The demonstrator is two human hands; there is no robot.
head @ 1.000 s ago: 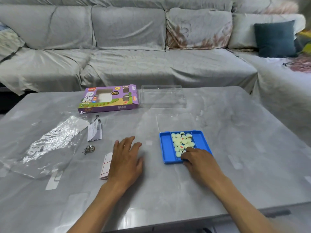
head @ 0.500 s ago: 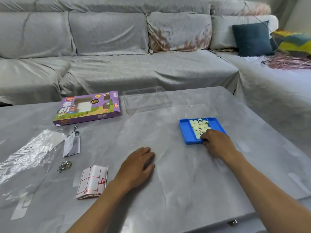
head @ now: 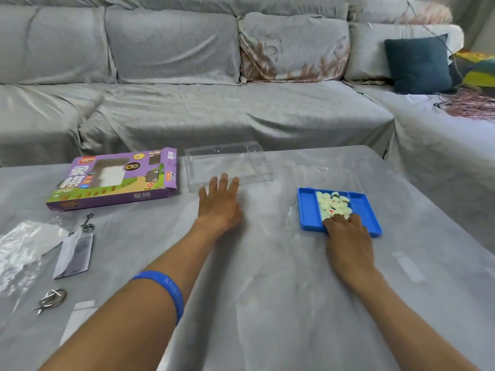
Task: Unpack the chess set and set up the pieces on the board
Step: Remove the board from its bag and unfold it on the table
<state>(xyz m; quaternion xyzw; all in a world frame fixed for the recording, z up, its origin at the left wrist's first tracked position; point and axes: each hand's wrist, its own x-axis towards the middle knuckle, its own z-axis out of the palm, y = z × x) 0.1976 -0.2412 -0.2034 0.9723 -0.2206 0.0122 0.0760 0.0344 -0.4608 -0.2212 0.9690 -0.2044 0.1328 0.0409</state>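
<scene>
A blue tray sits on the grey table at the right and holds several pale round chess pieces in its middle compartment. My right hand rests on the tray's near edge with its fingertips on the nearest pieces; whether it grips one is hidden. My left hand lies flat and open on the table, fingers spread, just short of a clear plastic insert. The purple chess box lies at the back left. A clear lid lies behind the tray.
A crinkled plastic bag, a small paper slip and two metal ring puzzles lie at the left. A grey covered sofa runs behind the table, with a dark blue cushion at the right.
My left hand has reached forward across the table toward the clear insert. The view has shifted, and the folded red-and-white sheet has left the frame. My right hand stays at the tray.
</scene>
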